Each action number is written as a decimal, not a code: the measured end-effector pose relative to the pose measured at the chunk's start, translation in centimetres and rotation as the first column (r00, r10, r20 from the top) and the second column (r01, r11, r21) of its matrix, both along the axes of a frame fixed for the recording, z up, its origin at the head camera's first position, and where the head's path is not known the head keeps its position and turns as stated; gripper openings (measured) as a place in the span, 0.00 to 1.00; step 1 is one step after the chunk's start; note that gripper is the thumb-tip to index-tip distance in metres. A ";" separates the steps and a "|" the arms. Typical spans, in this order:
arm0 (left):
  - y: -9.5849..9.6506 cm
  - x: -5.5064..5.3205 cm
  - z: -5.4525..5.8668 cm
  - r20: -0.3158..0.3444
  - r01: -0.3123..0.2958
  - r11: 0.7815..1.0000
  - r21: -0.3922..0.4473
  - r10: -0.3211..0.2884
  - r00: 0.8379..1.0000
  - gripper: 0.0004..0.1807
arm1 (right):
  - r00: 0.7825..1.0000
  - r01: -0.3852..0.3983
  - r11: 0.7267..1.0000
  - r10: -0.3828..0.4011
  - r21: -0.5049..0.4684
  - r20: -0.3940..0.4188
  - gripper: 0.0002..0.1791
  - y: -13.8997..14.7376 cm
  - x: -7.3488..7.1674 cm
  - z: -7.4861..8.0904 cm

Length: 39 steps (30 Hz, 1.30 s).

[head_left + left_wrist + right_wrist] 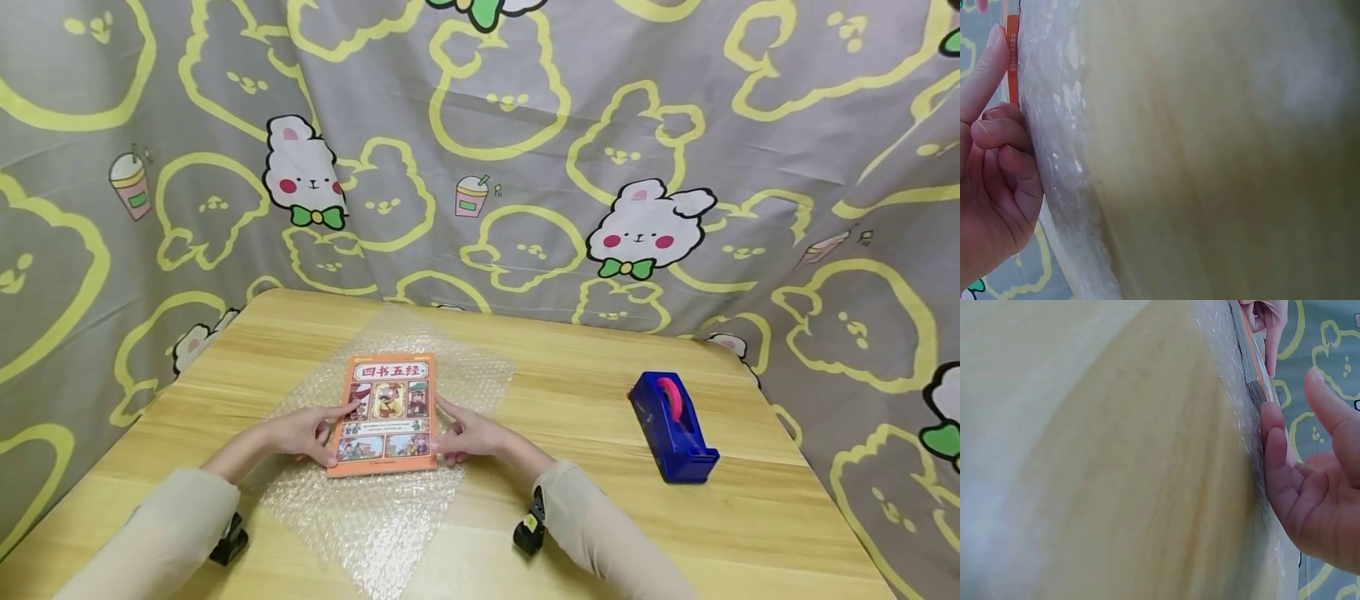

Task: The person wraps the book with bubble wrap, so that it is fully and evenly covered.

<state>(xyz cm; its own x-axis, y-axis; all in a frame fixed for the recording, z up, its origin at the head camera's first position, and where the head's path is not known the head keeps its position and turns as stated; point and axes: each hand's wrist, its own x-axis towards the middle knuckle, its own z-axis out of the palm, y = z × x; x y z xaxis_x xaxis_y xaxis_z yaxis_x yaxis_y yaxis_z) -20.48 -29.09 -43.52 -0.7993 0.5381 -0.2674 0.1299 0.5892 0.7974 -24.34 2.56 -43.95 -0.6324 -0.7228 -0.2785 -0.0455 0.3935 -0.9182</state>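
An orange comic-style book with Chinese characters on its cover lies face up on a sheet of clear bubble wrap, which is spread diagonally on the table. My left hand grips the book's left side, index finger and thumb over the cover. Its other fingers curl in at the edge, as the left wrist view shows. At the right edge my right hand touches the book with loosely bent fingertips. In the right wrist view the right thumb stands off the cover.
To the right stands a blue tape dispenser carrying a roll of pink-red tape. A wood-grain table bears everything. Behind and around it hangs a grey curtain printed with cartoon figures. Black wrist devices sit on the wrists.
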 end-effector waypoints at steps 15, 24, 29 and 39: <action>0.0 0.2 0.2 0.014 0.018 1.000 0.015 -0.018 1.000 0.54 | 0.997 -0.074 0.997 0.073 0.038 0.034 0.51 2.3 3.4 0.7; 0.0 0.0 0.2 0.018 0.015 1.000 0.016 -0.015 1.000 0.54 | 0.969 -0.228 0.973 0.225 0.024 0.100 0.51 2.6 5.1 1.2; 0.0 0.0 0.2 0.034 0.006 1.000 0.023 -0.007 0.999 0.54 | 0.930 -0.334 0.941 0.337 -0.043 0.144 0.51 2.7 5.4 1.5; -0.1 0.0 0.2 0.036 0.021 0.999 0.037 -0.022 0.999 0.54 | 0.848 -0.504 0.853 0.519 -0.139 0.107 0.50 2.7 5.4 2.3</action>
<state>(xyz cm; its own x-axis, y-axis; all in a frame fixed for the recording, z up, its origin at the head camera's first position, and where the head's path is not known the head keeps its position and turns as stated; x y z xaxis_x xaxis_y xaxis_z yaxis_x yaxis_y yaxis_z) -20.48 -29.17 -43.28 -0.7774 0.5650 -0.2763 0.1127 0.5572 0.8227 -18.98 5.25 -41.66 -0.1268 -0.9622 -0.2412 -0.0869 0.2530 -0.9636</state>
